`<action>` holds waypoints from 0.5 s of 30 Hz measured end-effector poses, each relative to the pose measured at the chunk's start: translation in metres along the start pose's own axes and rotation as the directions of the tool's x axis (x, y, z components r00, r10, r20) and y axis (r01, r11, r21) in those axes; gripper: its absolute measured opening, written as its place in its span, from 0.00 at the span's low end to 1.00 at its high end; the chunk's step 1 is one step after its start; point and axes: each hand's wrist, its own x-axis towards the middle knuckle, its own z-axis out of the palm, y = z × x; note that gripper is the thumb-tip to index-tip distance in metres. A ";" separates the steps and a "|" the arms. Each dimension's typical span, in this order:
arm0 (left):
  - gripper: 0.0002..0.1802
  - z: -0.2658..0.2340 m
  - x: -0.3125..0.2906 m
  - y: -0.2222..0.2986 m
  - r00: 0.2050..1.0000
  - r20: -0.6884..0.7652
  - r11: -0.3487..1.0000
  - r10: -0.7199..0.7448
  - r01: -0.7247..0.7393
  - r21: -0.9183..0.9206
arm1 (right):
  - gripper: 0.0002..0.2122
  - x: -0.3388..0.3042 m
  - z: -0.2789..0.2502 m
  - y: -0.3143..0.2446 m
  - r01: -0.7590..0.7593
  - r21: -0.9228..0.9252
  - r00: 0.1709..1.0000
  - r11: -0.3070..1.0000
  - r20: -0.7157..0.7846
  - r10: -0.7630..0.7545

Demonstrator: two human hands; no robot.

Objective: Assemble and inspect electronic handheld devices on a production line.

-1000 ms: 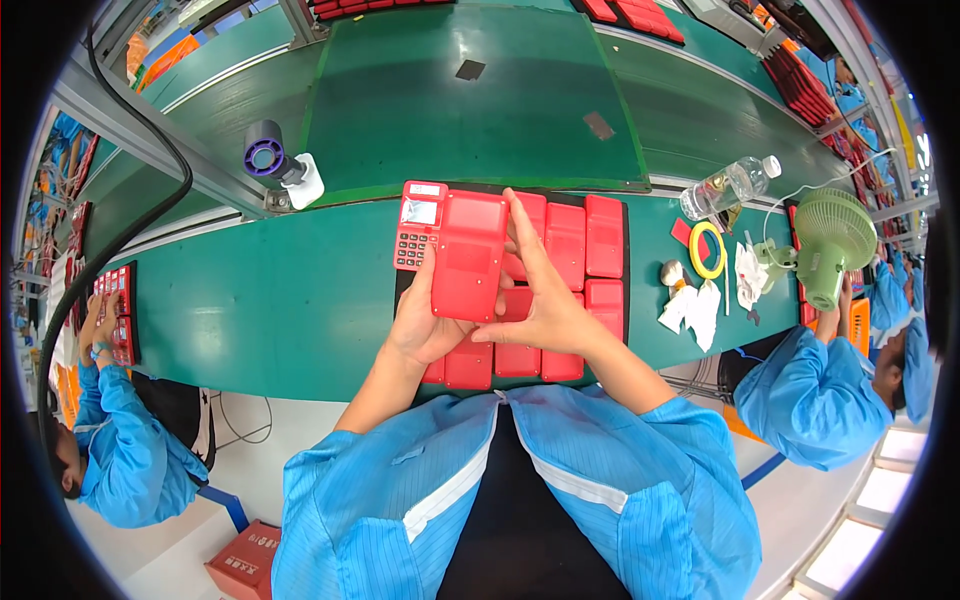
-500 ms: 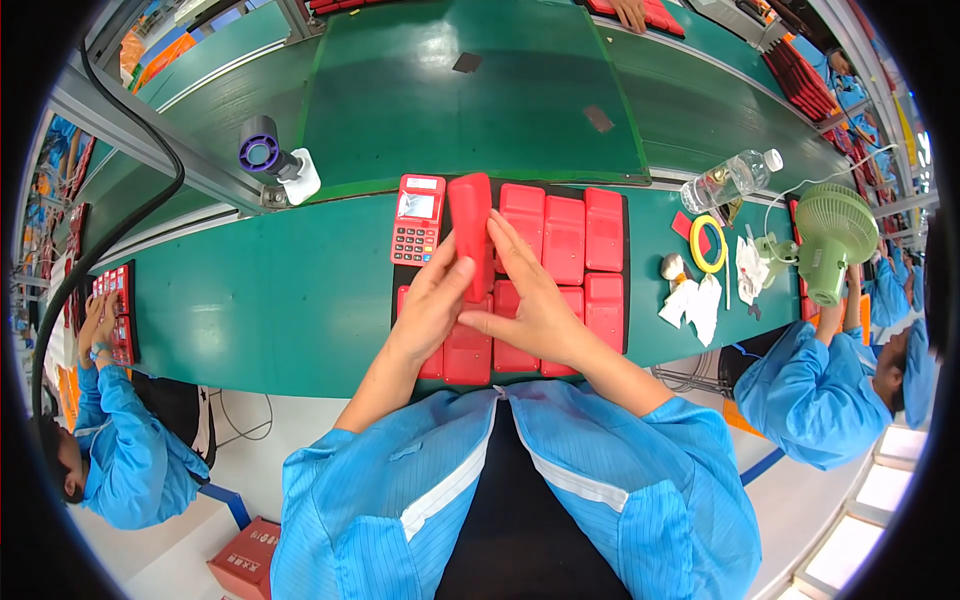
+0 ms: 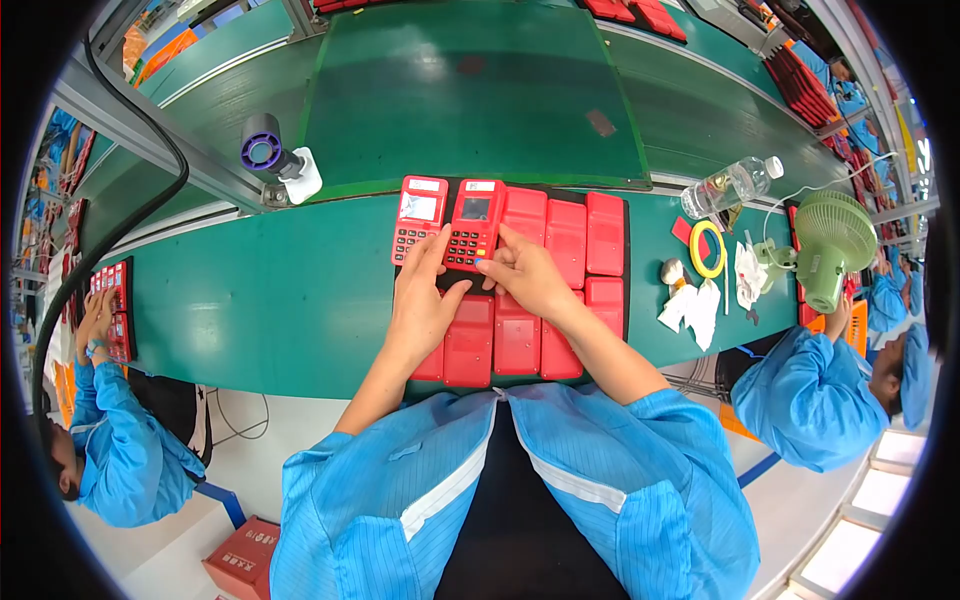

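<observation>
A red card terminal [image 3: 475,210] lies screen side up between my hands, in the far row of a black tray [image 3: 627,245]. My left hand [image 3: 424,300] has its fingers stretched along the terminal's left edge, thumb apart. With bent fingers and thumb, my right hand [image 3: 532,278] grips the terminal's lower right corner. Another terminal [image 3: 418,206], also face up, is at the far left of the tray. Several red terminals [image 3: 565,240] lie with their plain backs up, in two rows; my hands and wrists partly hide the near row.
Right of the tray are a yellow tape roll [image 3: 708,250], white cloths [image 3: 703,310], a clear bottle [image 3: 730,187] and a green fan [image 3: 835,240]. A small purple-and-black fan [image 3: 262,145] stands at the far left. People in blue work on both sides [image 3: 135,440].
The terminal, tilted up on edge before, has been turned and laid face up beside the first one. My left fingers have straightened; my right hand has moved to its lower corner.
</observation>
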 end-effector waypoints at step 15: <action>0.40 -0.011 -0.001 -0.030 0.980 -0.198 0.978 0.014 0.028 0.206 | 0.55 -0.004 -0.061 -0.003 0.203 -0.865 0.954 0.458 0.069 -0.293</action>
